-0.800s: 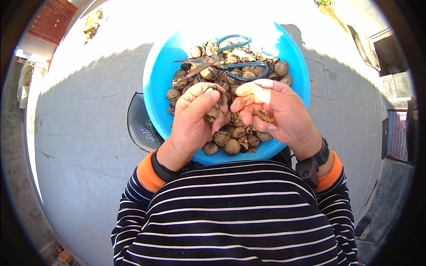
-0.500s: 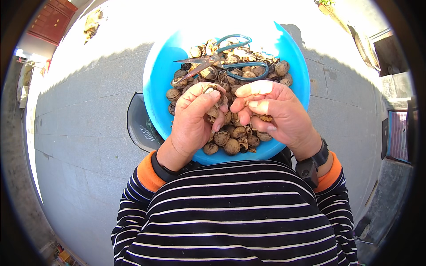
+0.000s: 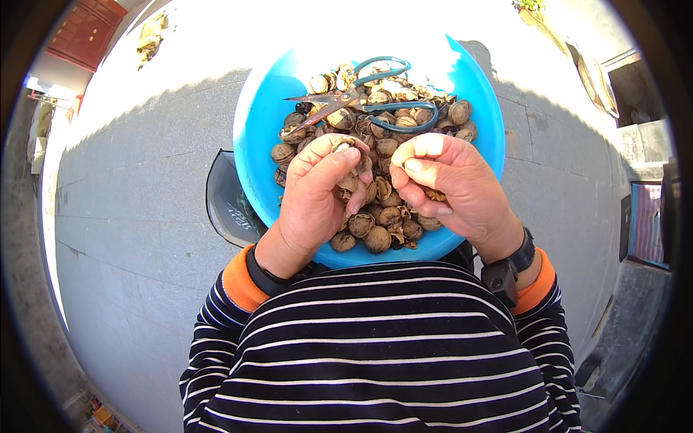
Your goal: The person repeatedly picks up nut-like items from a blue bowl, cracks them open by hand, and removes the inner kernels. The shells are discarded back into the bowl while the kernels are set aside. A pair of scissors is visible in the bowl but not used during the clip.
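Walnut [image 3: 346, 148] between left fingers [image 3: 339, 162]

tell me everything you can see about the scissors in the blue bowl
The scissors lie flat on top of the heap of walnuts at the far side of the round blue bowl. The two loop handles are teal and point to the right; the blades are dull, brownish metal, point left and stand slightly apart. Nut shells touch them from below. Neither the left hand nor the right hand touches them; both are nearer the person.
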A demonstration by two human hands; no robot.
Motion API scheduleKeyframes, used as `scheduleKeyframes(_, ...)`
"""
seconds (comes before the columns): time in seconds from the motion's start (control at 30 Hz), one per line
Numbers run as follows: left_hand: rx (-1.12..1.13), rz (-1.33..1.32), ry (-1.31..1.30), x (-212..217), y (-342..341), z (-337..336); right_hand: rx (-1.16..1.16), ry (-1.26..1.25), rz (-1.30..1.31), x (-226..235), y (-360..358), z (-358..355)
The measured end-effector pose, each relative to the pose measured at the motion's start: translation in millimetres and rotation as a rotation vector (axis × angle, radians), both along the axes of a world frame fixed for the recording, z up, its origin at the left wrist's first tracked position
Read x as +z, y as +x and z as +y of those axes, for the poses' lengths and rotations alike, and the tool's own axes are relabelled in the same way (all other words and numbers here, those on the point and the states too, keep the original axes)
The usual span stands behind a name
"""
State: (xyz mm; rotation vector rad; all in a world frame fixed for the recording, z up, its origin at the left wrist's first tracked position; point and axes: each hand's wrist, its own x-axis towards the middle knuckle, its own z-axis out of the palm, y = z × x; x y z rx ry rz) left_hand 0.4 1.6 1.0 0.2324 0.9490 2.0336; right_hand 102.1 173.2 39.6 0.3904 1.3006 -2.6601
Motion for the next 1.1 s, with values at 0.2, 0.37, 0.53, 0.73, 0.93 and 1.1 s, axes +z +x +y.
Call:
scheduleKeyframes(0.2,0.005,-0.001,-0.011,0.3,0.0,0.1,0.071,-0.076,0.040,1.7,-2.0,2.2)
scheduleKeyframes(0.37,-0.001,0.000,0.000,0.3,-0.1,0.0,-0.044,-0.063,-0.047,5.7,-2.5,-5.6)
scheduleKeyframes(0.53,-0.049,-0.006,0.004,-0.6,-1.2,0.9,-0.032,-0.078,-0.056,3.5,-4.0,-5.3)
scheduleKeyframes(0.73,-0.086,-0.058,0.032,-2.7,-1.0,3.3,-0.014,-0.023,-0.049,3.9,-5.5,0.0)
scheduleKeyframes(0.93,-0.094,-0.089,-0.003,-2.3,-1.3,5.6,-0.017,-0.123,-0.008,7.1,-6.7,1.3)
scheduleKeyframes(1.1,-0.091,-0.091,-0.021,0.0,-0.6,5.3,0.013,-0.088,0.012,3.0,-4.4,1.1)
